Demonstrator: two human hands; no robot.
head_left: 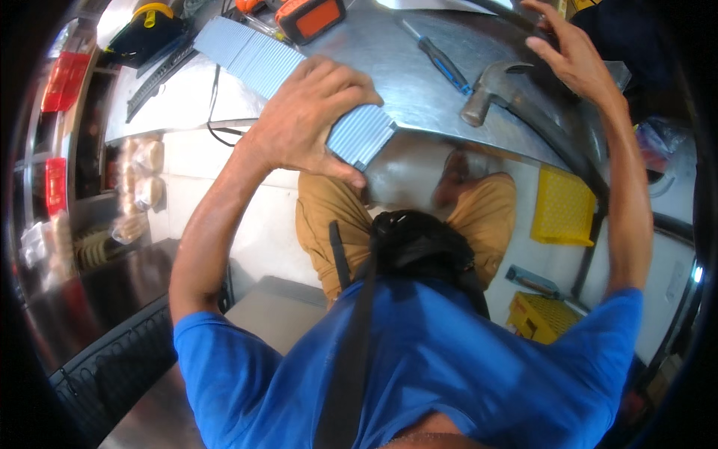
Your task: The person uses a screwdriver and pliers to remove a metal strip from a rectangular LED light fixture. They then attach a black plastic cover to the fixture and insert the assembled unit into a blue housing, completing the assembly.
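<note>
My left hand (318, 112) is closed round a long pale-blue ribbed bar (250, 56), thumb on the near side and fingers over the top. The bar lies slanting across the metal table, its near end (363, 135) jutting past the front edge. My right hand (572, 56) is raised over the far right of the table, thumb and fingers apart, beside a dark bar-like thing (512, 13). A claw hammer (493, 93) with a dark handle lies below it. Left of the hammer is a screwdriver (445, 63) with a black and blue handle.
The metal table (419, 120) spans the top. At its back sits an orange and black tool (308, 19); a dark slotted strip (158, 81) and a thin black cable (215, 105) lie left. Yellow baskets (561, 206) are at the right. Bagged goods (142, 179) stand at the left.
</note>
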